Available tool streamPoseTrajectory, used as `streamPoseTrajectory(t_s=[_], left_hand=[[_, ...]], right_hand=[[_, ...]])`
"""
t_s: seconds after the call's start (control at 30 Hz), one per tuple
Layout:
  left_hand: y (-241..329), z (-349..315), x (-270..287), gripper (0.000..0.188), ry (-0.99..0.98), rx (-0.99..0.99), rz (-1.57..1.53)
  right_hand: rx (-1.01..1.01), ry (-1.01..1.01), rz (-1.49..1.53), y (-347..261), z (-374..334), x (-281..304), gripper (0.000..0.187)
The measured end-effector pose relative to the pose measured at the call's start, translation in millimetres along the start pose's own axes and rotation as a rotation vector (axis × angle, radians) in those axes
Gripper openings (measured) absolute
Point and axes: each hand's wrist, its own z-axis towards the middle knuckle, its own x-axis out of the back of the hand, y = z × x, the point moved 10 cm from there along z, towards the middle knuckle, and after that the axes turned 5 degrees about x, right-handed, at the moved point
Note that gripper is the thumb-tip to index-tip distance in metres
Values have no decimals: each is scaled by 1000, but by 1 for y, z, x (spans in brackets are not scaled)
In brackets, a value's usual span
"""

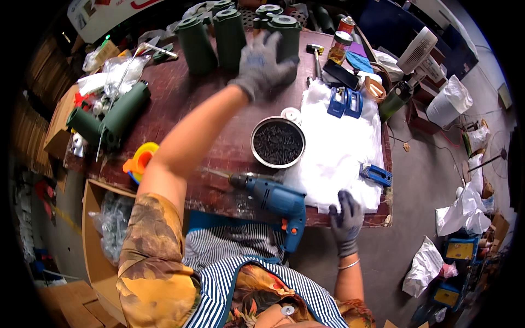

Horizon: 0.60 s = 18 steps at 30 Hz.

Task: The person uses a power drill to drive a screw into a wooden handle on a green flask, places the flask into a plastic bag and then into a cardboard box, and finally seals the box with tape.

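Note:
My left hand, in a grey glove, is stretched to the far side of the table. Its fingers and thumb are apart, in front of a dark green cylinder; whether they touch it is unclear. Two more green cylinders, one at the far left and one beside it, stand upright. My right hand, also gloved, hangs at the near edge by a stack of white plastic sheets, fingers apart and nothing seen in them. A blue power drill lies between my arms, its bit pointing left.
A round tin of black screws sits mid-table beside a white tape roll. Blue clamp-like pieces rest on the sheets. More green cylinders lie at left, near an orange-and-yellow tape roll. A hammer and jar are far right.

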Motion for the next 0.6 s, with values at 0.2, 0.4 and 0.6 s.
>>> streamPoseTrajectory(t_s=[0.2,0.4,0.6], left_hand=[[-22,134,-103,104,-119,52,214],[-65,105,-102,76,-165,-351,-23],[-73,-8,41,75,-693,-538,-460]], right_hand=[[-142,90,55,-29,-11,-4,50],[-98,12,-10,-46,5,14,43],[-86,101,-9,-40,3,28,43]])
